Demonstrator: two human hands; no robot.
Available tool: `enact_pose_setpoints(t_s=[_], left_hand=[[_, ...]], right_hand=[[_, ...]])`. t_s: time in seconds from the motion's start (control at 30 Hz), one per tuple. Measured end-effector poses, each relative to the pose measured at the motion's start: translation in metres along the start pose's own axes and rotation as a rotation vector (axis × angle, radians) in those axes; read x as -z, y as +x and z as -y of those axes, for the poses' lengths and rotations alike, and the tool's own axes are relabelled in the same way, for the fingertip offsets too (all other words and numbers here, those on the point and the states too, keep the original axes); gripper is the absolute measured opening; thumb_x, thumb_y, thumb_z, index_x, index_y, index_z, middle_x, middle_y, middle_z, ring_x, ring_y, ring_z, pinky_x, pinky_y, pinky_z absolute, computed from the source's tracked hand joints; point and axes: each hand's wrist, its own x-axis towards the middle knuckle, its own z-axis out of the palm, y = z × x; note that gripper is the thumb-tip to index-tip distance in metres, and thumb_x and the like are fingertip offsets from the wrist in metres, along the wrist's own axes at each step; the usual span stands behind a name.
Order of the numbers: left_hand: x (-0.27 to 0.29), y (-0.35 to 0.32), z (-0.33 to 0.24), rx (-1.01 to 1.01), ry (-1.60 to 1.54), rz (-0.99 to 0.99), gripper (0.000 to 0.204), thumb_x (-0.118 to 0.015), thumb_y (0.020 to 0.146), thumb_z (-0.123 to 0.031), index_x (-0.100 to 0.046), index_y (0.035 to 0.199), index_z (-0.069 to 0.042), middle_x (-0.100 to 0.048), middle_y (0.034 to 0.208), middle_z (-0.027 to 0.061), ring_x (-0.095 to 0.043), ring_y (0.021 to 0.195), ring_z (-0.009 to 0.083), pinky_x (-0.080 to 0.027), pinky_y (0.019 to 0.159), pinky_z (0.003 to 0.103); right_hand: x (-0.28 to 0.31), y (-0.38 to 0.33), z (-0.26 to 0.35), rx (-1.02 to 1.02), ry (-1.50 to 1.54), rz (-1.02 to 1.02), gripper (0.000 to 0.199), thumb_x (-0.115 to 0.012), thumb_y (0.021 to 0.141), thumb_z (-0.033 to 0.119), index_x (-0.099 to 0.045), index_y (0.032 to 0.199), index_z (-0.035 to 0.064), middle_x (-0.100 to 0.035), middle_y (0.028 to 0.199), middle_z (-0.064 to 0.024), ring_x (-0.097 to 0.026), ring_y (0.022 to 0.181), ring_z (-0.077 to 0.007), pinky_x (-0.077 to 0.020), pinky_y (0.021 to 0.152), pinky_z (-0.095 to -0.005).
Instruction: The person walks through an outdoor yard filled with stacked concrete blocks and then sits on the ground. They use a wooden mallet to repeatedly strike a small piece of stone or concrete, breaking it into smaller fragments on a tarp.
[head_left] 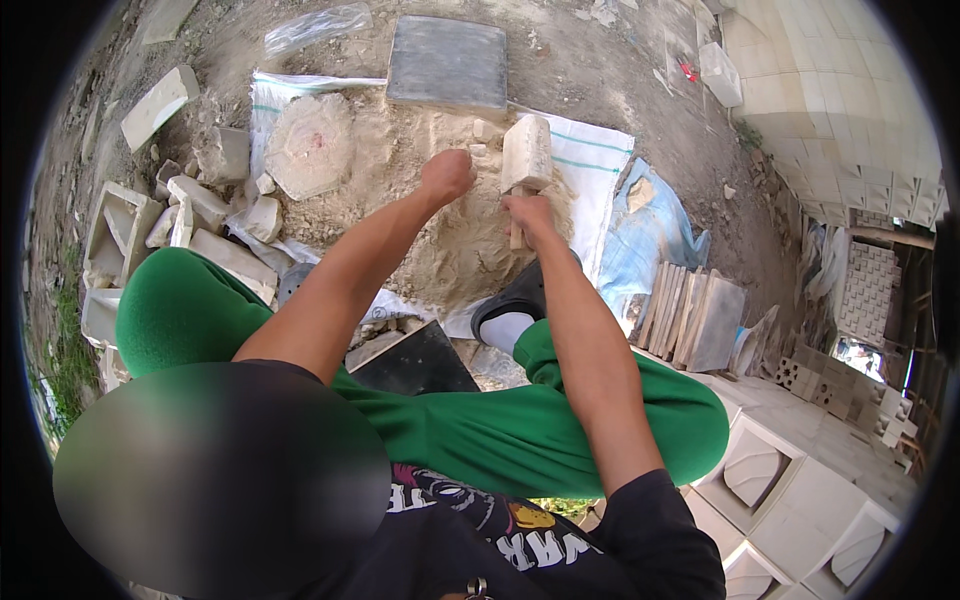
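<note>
Head view, left to right: shows a pale hexagonal slab [312, 148], seemingly whole, on the white sack [590, 190], then the left hand [447, 177] curled into a fist, contents hidden, cannot tell if holding. Looks well along around it, mostly crumbled to powder [460, 235], with a few small chunks [485, 130] left unbroken. Grips the handle of a block-headed mallet [528, 150] in the right hand [530, 215], at the powder's right side.

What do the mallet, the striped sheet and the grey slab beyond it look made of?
Mallet: probably wood, dull and dusty; it is pale and blocky. Sheet: likely woven plastic, matte; thin, white, green-striped. Slab: stone or cement, perhaps, fairly smooth; flat and grey, which leaves it open.
</note>
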Motion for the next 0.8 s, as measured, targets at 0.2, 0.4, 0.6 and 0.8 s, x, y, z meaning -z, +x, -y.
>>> enact_pose_setpoints(t_s=[0.2, 0.4, 0.6, 0.8], left_hand=[[0.001, -0.002, 0.015, -0.113, -0.129, -0.222, 0.027, -0.063, 0.088, -0.026, -0.061, 0.105, -0.005, -0.068, 0.094, 0.0189, -0.066, 0.091, 0.039, -0.051, 0.08, 0.047], [0.059, -0.008, 0.079, -0.133, -0.219, -0.459, 0.023, -0.066, 0.087, -0.018, -0.064, 0.106, -0.005, -0.07, 0.094, 0.0182, -0.067, 0.088, 0.0357, -0.052, 0.08, 0.043], [0.128, -0.047, 0.161, 0.149, -0.171, -0.528, 0.025, -0.073, 0.083, -0.024, -0.065, 0.102, -0.009, -0.072, 0.095, 0.0112, -0.069, 0.09, 0.0311, -0.053, 0.076, 0.043], [0.144, -0.075, 0.207, 0.064, -0.107, -0.776, 0.022, -0.072, 0.082, -0.019, -0.064, 0.1, -0.009, -0.069, 0.096, 0.0113, -0.067, 0.085, 0.0334, -0.052, 0.075, 0.043]], right_hand=[[-0.004, -0.002, 0.001, 0.044, -0.069, -0.019, 0.033, -0.071, 0.072, 0.014, -0.063, 0.088, -0.0131, -0.066, 0.076, -0.0193, -0.065, 0.051, -0.0263, -0.0519, 0.044, -0.0376], [-0.003, -0.001, -0.001, 0.047, -0.04, -0.008, 0.031, -0.071, 0.071, 0.014, -0.063, 0.089, -0.0107, -0.065, 0.078, -0.018, -0.064, 0.051, -0.027, -0.0501, 0.043, -0.0384], [-0.01, 0.008, 0.004, 0.008, -0.053, -0.03, 0.035, -0.071, 0.073, 0.014, -0.062, 0.095, -0.0118, -0.065, 0.082, -0.019, -0.064, 0.051, -0.028, -0.0503, 0.044, -0.039], [-0.041, 0.0, 0.016, 0.041, 0.099, -0.218, 0.044, -0.073, 0.073, 0.016, -0.061, 0.103, -0.0141, -0.066, 0.084, -0.021, -0.065, 0.053, -0.0279, -0.0514, 0.045, -0.0394]])
